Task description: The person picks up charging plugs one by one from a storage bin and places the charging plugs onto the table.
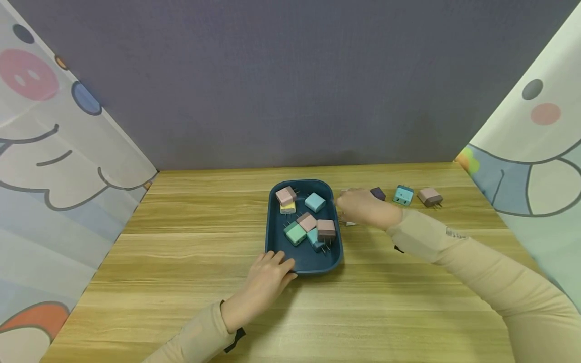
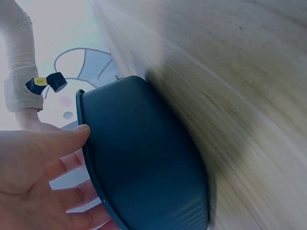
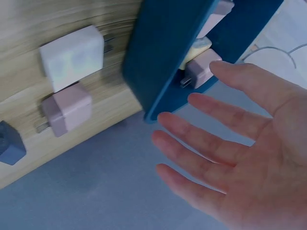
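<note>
A dark blue plastic bin (image 1: 278, 241) holds several two-pin charger plugs, among them a green charger plug (image 1: 296, 234) and a light blue charger plug (image 1: 315, 202). My left hand (image 1: 268, 280) grips the bin's near left corner, thumb (image 2: 72, 140) against the outer wall and fingers over the rim. Just right of the bin, my right hand (image 1: 368, 207) hovers above the table with fingers extended and nothing held. Below it lie a white charger plug (image 3: 74, 57) and a pink charger plug (image 3: 69, 109), mostly hidden by this hand in the head view.
Farther right on the wooden table (image 1: 190, 242) lie a dark purple charger plug (image 1: 378, 193), a light blue two-port charger plug (image 1: 403, 195) and a pink-brown charger plug (image 1: 429, 197). A grey panel (image 1: 299, 91) stands behind the table, with cartoon-printed sheets at both sides.
</note>
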The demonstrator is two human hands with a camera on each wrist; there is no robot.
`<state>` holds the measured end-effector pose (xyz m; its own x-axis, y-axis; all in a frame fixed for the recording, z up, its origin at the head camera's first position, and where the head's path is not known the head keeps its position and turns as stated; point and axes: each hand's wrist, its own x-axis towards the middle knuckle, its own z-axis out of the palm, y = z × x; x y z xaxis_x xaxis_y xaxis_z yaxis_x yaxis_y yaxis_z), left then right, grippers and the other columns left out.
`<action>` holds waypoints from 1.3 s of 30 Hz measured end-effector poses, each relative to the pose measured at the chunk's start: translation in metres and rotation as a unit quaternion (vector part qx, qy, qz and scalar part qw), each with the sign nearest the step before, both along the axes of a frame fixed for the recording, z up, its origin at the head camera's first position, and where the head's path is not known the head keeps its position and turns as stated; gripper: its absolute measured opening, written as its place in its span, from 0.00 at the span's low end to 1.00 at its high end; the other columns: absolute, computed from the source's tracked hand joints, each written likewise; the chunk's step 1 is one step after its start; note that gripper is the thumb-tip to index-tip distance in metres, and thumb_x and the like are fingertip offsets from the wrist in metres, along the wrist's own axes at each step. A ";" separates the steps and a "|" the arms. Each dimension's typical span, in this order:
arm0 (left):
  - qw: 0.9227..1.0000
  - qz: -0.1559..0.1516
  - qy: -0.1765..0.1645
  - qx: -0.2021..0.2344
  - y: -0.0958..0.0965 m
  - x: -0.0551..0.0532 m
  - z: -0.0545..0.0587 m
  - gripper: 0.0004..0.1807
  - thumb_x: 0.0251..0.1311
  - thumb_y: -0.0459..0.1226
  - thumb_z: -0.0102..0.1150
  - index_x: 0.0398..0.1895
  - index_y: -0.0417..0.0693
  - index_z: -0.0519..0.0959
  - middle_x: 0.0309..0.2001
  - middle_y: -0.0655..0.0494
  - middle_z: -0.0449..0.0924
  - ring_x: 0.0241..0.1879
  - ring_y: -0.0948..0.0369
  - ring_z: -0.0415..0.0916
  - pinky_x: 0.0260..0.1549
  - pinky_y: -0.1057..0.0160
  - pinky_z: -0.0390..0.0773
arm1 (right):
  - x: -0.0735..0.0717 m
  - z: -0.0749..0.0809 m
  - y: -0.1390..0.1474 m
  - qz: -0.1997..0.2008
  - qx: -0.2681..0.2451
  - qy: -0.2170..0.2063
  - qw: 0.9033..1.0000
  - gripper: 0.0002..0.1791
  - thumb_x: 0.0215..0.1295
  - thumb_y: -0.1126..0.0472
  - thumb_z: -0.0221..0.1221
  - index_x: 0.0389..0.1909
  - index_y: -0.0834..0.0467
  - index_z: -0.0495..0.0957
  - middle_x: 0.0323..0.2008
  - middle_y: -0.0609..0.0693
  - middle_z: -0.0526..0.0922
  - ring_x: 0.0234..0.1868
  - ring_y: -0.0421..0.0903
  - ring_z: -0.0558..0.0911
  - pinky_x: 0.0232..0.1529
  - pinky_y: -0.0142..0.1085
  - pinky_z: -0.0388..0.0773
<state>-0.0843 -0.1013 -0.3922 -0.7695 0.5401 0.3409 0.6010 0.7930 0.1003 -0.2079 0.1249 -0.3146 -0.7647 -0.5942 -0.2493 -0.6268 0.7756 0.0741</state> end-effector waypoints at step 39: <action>1.000 -0.001 -0.002 -0.021 -0.001 0.000 0.001 0.07 0.49 0.42 0.63 0.25 0.53 0.75 0.23 0.60 0.67 0.22 0.63 0.61 0.26 0.66 0.62 | 0.005 -0.034 -0.027 0.097 -0.075 -0.115 0.986 0.23 0.49 0.60 0.65 0.48 0.60 0.74 0.40 0.55 0.72 0.38 0.47 0.73 0.37 0.37 0.72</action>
<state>-0.0840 -0.1018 -0.3911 -0.7693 0.5560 0.3147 0.6027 0.7950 0.0686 -0.2026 0.0981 -0.3489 -0.5670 -0.7665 -0.3018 -0.7508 0.6315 -0.1935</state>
